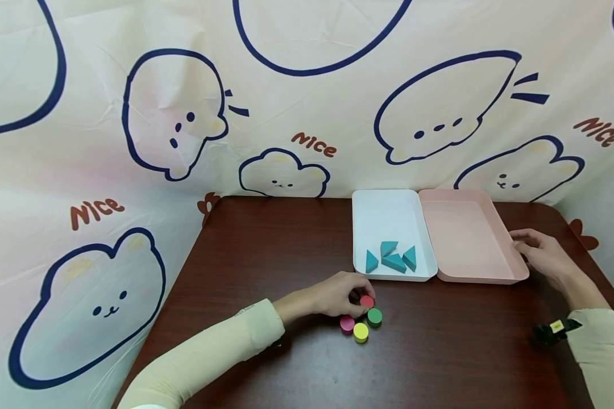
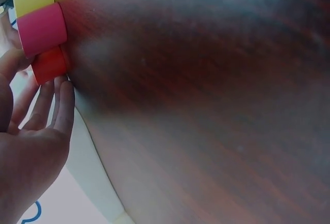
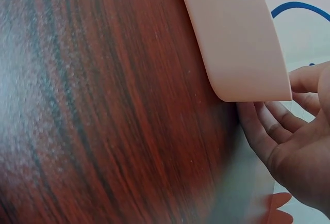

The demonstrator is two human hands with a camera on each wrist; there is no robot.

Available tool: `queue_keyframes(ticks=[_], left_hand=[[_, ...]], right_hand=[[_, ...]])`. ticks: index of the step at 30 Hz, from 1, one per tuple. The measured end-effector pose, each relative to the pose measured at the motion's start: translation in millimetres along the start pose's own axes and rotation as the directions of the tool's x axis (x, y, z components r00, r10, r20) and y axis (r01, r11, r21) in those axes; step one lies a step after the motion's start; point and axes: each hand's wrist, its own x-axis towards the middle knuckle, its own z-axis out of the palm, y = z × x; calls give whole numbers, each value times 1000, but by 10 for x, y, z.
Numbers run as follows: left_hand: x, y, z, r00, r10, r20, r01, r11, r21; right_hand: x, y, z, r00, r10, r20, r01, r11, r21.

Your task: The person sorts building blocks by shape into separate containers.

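With thumb and fingers, my left hand (image 1: 340,295) pinches a red round block (image 1: 366,301) on the dark table. In the left wrist view, that red block (image 2: 50,65) sits between the thumb and fingertips. Close by stand a pink round block (image 1: 347,324), a yellow one (image 1: 360,332) and a green one (image 1: 374,317). At the right side of a pale pink tray (image 1: 471,238), my right hand (image 1: 542,253) touches the outer wall with loosely extended fingers. The right wrist view has the fingertips partly hidden behind the tray's wall (image 3: 242,43).
Left of the pink tray and touching it stands a white tray (image 1: 386,213). Several teal triangular blocks (image 1: 393,262) lie in its near part. A patterned cloth (image 1: 297,102) hangs behind the table (image 1: 266,238). A black wrist strap (image 1: 550,334) is on the right forearm.
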Motion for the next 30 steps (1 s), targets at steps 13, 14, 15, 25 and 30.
queue_keyframes(ticks=[13, 14, 15, 25, 30], left_hand=[[0, 26, -94, 998, 65, -21, -64, 997, 37], [3, 38, -110, 998, 67, -20, -66, 997, 39], [8, 50, -126, 997, 69, -19, -68, 997, 43], [71, 159, -256, 991, 105, -77, -103, 994, 27], [145, 178, -292, 986, 106, -127, -106, 994, 4]], right_hand=[[4, 24, 3, 1000, 15, 2, -15, 1000, 9], [5, 24, 3, 1000, 17, 1, -17, 1000, 10], [7, 23, 2, 1000, 20, 1, -20, 1000, 11], [-1, -3, 2, 999, 32, 6, -32, 999, 26], [-1, 8, -1, 1000, 29, 8, -29, 999, 26]])
